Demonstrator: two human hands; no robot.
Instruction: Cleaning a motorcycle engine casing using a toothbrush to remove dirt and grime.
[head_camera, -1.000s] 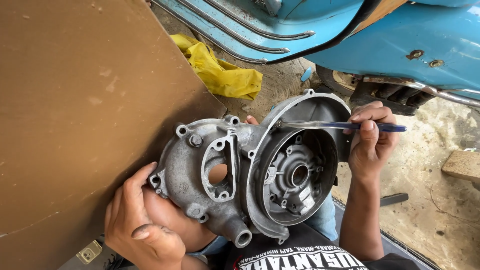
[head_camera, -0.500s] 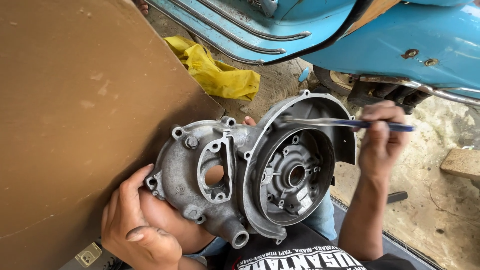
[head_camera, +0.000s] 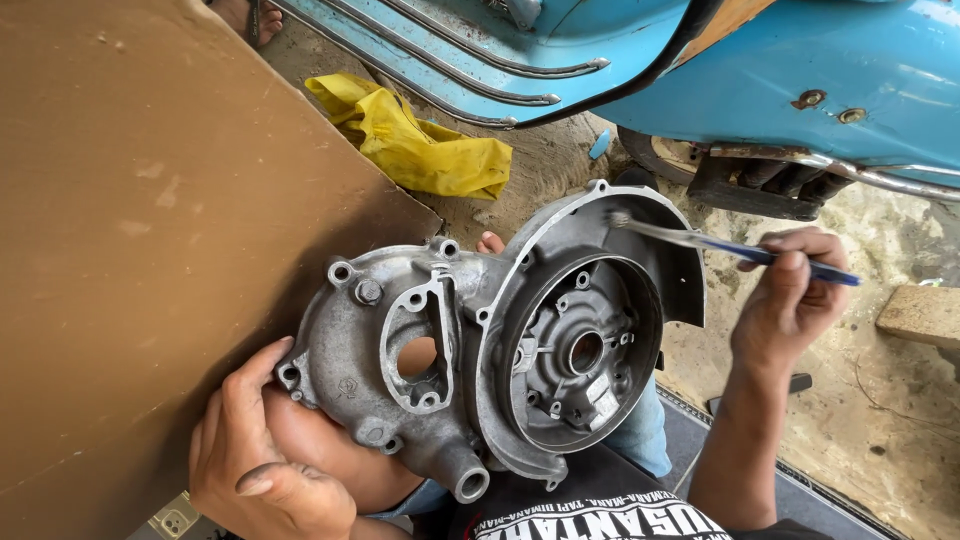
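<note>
A grey cast-metal engine casing (head_camera: 470, 360) rests on my lap, its round cavity facing up. My left hand (head_camera: 255, 455) grips its lower left edge and steadies it. My right hand (head_camera: 790, 300) is shut on a blue-handled toothbrush (head_camera: 730, 248), held out to the right of the casing. The brush's head touches the inside of the casing's upper rim near the top.
A large brown cardboard sheet (head_camera: 140, 220) lies at the left. A crumpled yellow cloth (head_camera: 420, 145) sits on the dirt floor behind the casing. A light blue scooter body (head_camera: 800, 70) spans the top. A wooden block (head_camera: 920, 315) lies at the right edge.
The brush head has shifted along the casing's upper rim while my right hand moved slightly. My left hand keeps the same hold on the casing.
</note>
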